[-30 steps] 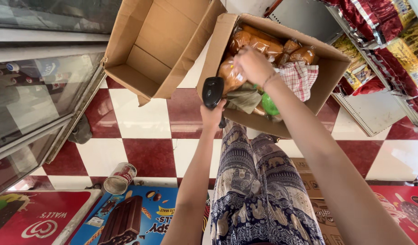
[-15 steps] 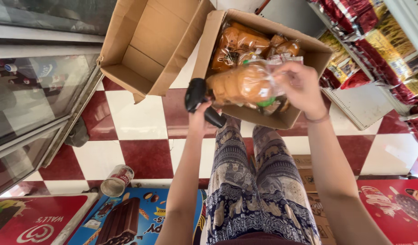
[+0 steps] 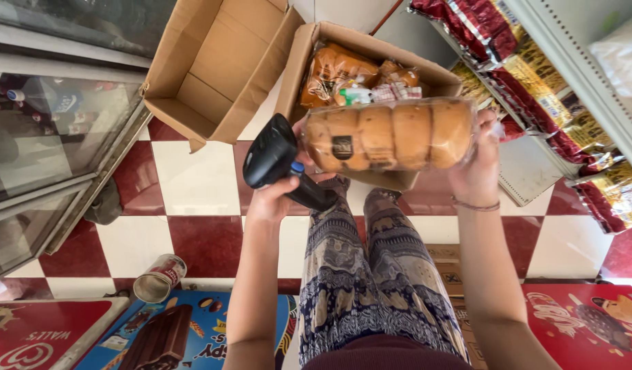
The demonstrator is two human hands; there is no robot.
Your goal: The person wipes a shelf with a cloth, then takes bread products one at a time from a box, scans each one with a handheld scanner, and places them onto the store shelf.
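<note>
Two hands are busy here: the left hand [image 3: 271, 202] is closed around the handle of a black barcode scanner [image 3: 278, 164], head pointing up toward the bread, and the right hand [image 3: 477, 168] is clamped on the right end of a clear bag of bread rolls [image 3: 391, 135], held flat and level in the air over the person's patterned trousers [image 3: 378, 274]. The scanner head sits just beside the left end of the bag, w/ a dark label [image 3: 342, 146] facing up near it; if the two touch I cannot tell. Just behind the bag is an open cardboard box [image 3: 309, 58] w/ more packed bread inside, approx. half full as far as is visible. Left of it lies a second cardboard box [image 3: 213, 68], w/ nothing in it. My judgement: one bag is out of the box and at the scanning step, the other packs are not yet taken out, so most of the work is left. On the right a shelf [image 3: 569, 62] holds red and yellow snack packets [image 3: 528, 75]. On the left a glass freezer [image 3: 49, 137], and a tin can [image 3: 160, 277] lies on the red-white tiled floor [image 3: 186, 178]. Hidden: the right fingers are behind the bag, the lower packs in the box are covered by the bag, and no scanner light can be made out.
</note>
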